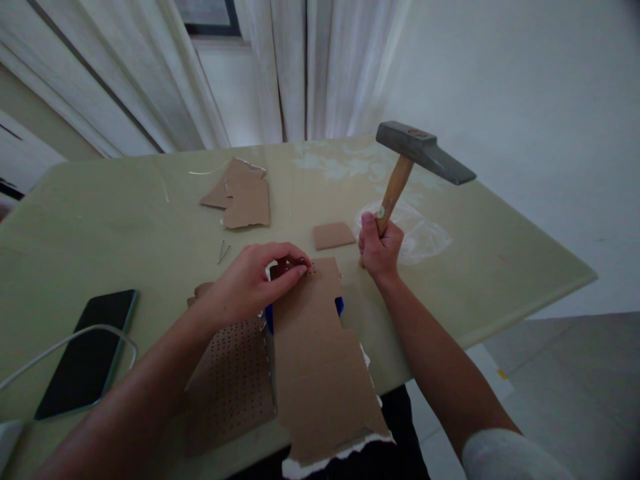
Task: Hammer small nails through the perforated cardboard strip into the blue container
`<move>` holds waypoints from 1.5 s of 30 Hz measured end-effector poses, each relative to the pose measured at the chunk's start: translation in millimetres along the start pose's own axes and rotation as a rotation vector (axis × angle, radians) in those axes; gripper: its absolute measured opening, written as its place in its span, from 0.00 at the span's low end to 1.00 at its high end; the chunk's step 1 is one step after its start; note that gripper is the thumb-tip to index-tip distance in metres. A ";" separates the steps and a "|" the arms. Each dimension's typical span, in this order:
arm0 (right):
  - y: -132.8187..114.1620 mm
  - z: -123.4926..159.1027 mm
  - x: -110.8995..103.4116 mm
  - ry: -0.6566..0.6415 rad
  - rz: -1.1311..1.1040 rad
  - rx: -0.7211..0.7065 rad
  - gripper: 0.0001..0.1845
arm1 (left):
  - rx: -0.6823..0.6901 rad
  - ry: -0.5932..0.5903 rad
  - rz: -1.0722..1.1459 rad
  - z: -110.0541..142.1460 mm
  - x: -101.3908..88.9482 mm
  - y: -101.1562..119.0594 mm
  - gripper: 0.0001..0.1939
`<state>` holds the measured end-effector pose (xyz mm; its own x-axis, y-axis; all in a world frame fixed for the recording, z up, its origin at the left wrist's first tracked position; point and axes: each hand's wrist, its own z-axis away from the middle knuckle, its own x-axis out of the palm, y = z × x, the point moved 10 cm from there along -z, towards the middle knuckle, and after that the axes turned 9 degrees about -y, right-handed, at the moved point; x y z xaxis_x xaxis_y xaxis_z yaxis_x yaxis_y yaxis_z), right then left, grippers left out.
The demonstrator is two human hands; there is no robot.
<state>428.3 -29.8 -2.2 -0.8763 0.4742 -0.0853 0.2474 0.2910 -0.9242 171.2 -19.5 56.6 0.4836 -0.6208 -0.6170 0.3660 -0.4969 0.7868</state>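
My right hand [381,247] is wrapped round the wooden handle of a hammer [400,177], its grey steel head raised above the table. My left hand [265,277] is closed in a pinch at the far end of a long brown cardboard piece [320,353]. Between the fingertips shows the dark end of what looks like a nail [303,262], mostly hidden. A few small holes dot the cardboard beside the fingertips. Something blue [339,307] shows from under this piece, which overhangs the table's near edge. Another cardboard sheet [235,380], covered in rows of holes, lies to its left.
Thin nails [223,251] lie beyond my left wrist. Torn cardboard scraps [247,200], a small cardboard rectangle [333,235] and a clear plastic bag [423,233] are farther back. A phone [90,353] with a white cable [95,328] across it lies on the left.
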 end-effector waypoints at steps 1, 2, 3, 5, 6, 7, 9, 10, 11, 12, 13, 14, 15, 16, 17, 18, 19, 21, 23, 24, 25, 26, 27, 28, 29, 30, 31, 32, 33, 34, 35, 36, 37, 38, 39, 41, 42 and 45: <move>0.1 0.0 0.1 -0.002 0.002 0.000 0.33 | -0.001 0.001 0.001 -0.1 0.1 -0.1 0.13; 0.1 0.1 0.1 -0.003 0.004 0.000 0.32 | -0.001 0.004 0.003 -0.2 -0.2 0.0 0.13; -0.1 0.1 0.1 -0.005 0.005 -0.001 0.32 | -0.001 0.009 0.005 -0.3 -0.5 0.2 0.14; -0.5 0.1 0.6 -0.010 0.006 -0.002 0.32 | -0.001 0.019 0.006 -0.4 -1.4 0.9 0.14; -0.7 0.0 0.8 -0.012 0.005 -0.001 0.32 | -0.002 0.020 0.006 -0.5 -1.4 1.2 0.15; -0.9 -0.1 1.3 -0.015 0.004 -0.001 0.33 | -0.003 0.021 0.005 -0.6 -1.5 1.3 0.15; -1.6 -0.3 1.1 -0.013 0.003 -0.004 0.33 | -0.002 0.021 0.004 -0.6 -1.2 1.5 0.14; -1.9 -0.3 0.9 -0.010 0.002 -0.006 0.33 | -0.001 0.021 0.002 -0.6 -1.1 1.4 0.14; -2.1 -0.4 0.8 -0.008 0.001 -0.007 0.33 | 0.000 0.020 0.000 -0.7 -0.8 1.1 0.14; -2.2 -0.4 0.8 -0.009 -0.001 -0.006 0.33 | 0.003 0.019 0.000 -0.7 -0.7 0.9 0.13; -2.1 -0.3 0.8 -0.008 -0.004 -0.005 0.33 | 0.006 0.020 0.000 -0.8 -0.7 0.7 0.13; -1.7 -0.3 0.7 -0.008 -0.007 -0.001 0.33 | 0.009 0.018 -0.001 -0.9 -0.5 0.5 0.13; -1.3 -0.2 0.7 -0.007 -0.009 0.004 0.33 | 0.011 0.019 -0.002 -0.9 -0.6 0.4 0.13; -0.9 -0.2 0.6 -0.006 -0.012 0.008 0.33 | 0.013 0.022 -0.002 -1.0 -0.8 0.3 0.13; -0.5 -0.2 0.6 -0.005 -0.014 0.011 0.34 | 0.012 0.023 -0.002 -1.1 -1.0 0.1 0.13; -0.2 -0.3 0.7 -0.007 -0.016 0.013 0.34 | 0.011 0.025 -0.002 -1.2 -1.1 -0.1 0.13; -0.1 -0.4 1.0 -0.009 -0.017 0.012 0.34 | 0.010 0.024 -0.002 -1.3 -0.9 -0.1 0.13; 0.1 -0.5 1.2 -0.012 -0.018 0.009 0.34 | 0.009 0.021 0.004 -1.6 -0.5 -0.2 0.13; 0.3 -0.5 1.1 -0.010 -0.016 0.007 0.33 | 0.007 0.025 0.010 -1.8 -0.5 -0.3 0.13; 0.4 -0.4 1.1 -0.012 -0.015 0.007 0.33 | 0.006 0.028 0.013 -1.7 -0.6 -0.4 0.13; 0.4 -0.3 1.2 -0.012 -0.013 0.007 0.33 | 0.004 0.029 0.014 -1.7 -0.7 -0.7 0.13; 0.3 -0.2 1.5 -0.015 -0.012 0.007 0.33 | 0.004 0.031 0.013 -1.6 -0.7 -0.8 0.13; 0.1 -0.1 1.6 -0.015 -0.010 0.006 0.33 | 0.006 0.029 0.011 -1.5 -0.5 -0.8 0.13; -0.1 -0.1 1.5 -0.014 -0.009 0.004 0.33 | 0.008 0.026 0.009 -1.4 -0.3 -0.8 0.13; -0.1 -0.1 1.5 -0.014 -0.010 0.004 0.33 | 0.010 0.024 0.008 -1.2 -0.2 -0.8 0.13; 0.1 -0.2 1.4 -0.014 -0.012 0.006 0.33 | 0.014 0.023 0.008 -1.0 -0.1 -0.7 0.12; 0.3 -0.3 1.2 -0.011 -0.015 0.008 0.33 | 0.018 0.022 0.008 -0.9 0.0 -0.5 0.12; 0.5 -0.4 1.2 -0.011 -0.017 0.011 0.33 | 0.020 0.022 0.007 -0.8 0.0 -0.3 0.12; 0.4 -0.6 1.2 -0.011 -0.019 0.012 0.33 | 0.022 0.023 0.007 -0.8 -0.1 0.0 0.12; 0.1 -0.7 1.3 -0.012 -0.019 0.011 0.33 | 0.021 0.024 0.006 -0.8 -0.1 0.2 0.12; -0.5 -0.8 1.7 -0.015 -0.019 0.009 0.33 | 0.020 0.025 0.005 -0.9 -0.2 0.5 0.12; -1.2 -0.9 2.1 -0.018 -0.019 0.007 0.33 | 0.020 0.024 0.004 -1.1 0.0 0.9 0.12; -1.9 -0.9 2.5 -0.021 -0.019 0.004 0.33 | 0.020 0.024 0.003 -1.4 0.0 1.5 0.12; -2.4 -0.8 2.7 -0.023 -0.019 0.004 0.33 | 0.024 0.025 0.001 -1.6 -0.1 2.5 0.12; -2.8 -0.7 2.7 -0.022 -0.018 0.003 0.33 | 0.029 0.028 0.000 -1.8 -0.3 3.7 0.12; -3.3 -0.3 2.5 -0.020 -0.016 0.004 0.33 | 0.036 0.038 -0.002 -1.9 -1.1 5.7 0.12; -3.3 -0.2 2.4 -0.019 -0.014 0.004 0.33 | 0.038 0.042 -0.002 -2.0 -1.4 6.4 0.12; -3.1 0.0 1.7 -0.014 -0.002 0.006 0.33 | 0.043 0.049 -0.010 -1.9 -1.7 8.2 0.11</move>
<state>426.1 -29.8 0.5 -0.8827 0.4616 -0.0882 0.2426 0.2869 -0.9267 174.9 -21.4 64.2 0.5186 -0.5860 -0.6226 0.3372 -0.5290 0.7788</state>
